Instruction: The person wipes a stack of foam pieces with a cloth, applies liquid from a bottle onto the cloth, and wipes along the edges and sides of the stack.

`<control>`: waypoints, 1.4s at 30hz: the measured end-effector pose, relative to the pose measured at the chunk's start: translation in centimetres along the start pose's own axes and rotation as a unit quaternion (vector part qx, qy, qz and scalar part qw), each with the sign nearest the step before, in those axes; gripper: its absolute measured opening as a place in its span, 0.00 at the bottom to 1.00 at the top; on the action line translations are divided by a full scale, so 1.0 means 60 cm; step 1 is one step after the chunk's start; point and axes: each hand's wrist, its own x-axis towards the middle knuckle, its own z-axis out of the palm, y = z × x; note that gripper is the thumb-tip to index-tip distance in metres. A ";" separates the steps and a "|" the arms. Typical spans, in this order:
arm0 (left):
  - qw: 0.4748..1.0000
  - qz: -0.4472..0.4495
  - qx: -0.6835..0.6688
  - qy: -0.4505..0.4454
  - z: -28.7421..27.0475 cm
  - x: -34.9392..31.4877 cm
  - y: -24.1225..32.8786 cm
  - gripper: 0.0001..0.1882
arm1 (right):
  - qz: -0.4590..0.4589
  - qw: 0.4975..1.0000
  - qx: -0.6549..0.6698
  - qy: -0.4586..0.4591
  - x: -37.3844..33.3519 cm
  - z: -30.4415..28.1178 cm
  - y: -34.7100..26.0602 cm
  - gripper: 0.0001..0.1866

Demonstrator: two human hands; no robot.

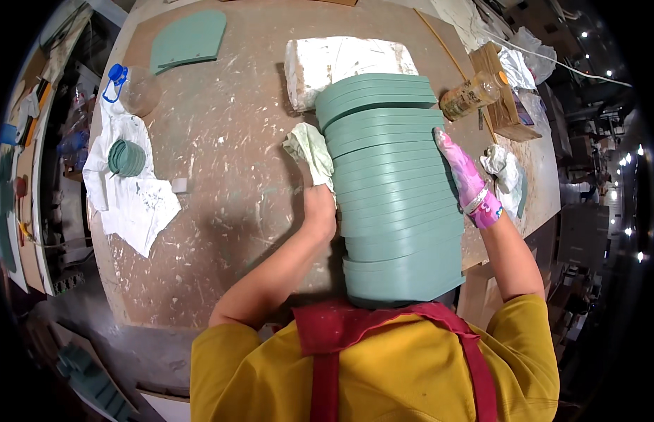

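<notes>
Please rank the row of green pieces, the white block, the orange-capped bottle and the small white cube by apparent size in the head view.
Row of green pieces, largest
White block
Orange-capped bottle
Small white cube, smallest

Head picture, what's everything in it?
table: one, brown, underneath
curved pieces: many, green, middle
big block: one, white, behind them
flat panels: count unclear, green, far left
large bottle: one, clear, left
spread cloth: one, white, left
ridged roll: one, green, on spread cloth
little block: one, white, beside cloth
small bottle: one, yellowish, right
stick: one, tan, right
wooden piece: one, brown, right
crumpled cloth: one, white, right
edge clutter: uncountable, mixed, both sides
shirt: one, yellow, bottom
apron: one, red, bottom
left grip: one, pale-covered, pieces' left
right grip: one, pink-gloved, pieces' right
</notes>
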 end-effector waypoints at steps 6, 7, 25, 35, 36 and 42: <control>0.950 0.259 0.164 -0.053 -0.009 0.004 0.093 0.20 | -0.379 0.868 -0.287 0.142 0.036 0.005 -0.064 0.35; 0.866 0.395 0.304 -0.033 0.005 0.005 0.110 0.18 | -0.420 0.809 -0.392 0.125 0.042 0.017 -0.097 0.35; 0.623 0.559 0.517 -0.181 0.110 -0.033 0.144 0.15 | -0.467 0.685 -0.558 0.038 0.082 0.057 -0.085 0.34; 0.811 0.350 0.467 -0.047 -0.072 -0.036 0.069 0.11 | -0.421 0.716 -0.549 0.094 0.065 0.070 -0.094 0.33; 0.808 0.352 0.469 -0.046 -0.064 -0.042 0.079 0.11 | -0.424 0.716 -0.546 0.094 0.067 0.072 -0.095 0.33; 0.755 0.499 0.423 -0.036 -0.005 -0.045 0.074 0.10 | -0.403 0.685 -0.600 0.087 0.050 0.065 -0.093 0.37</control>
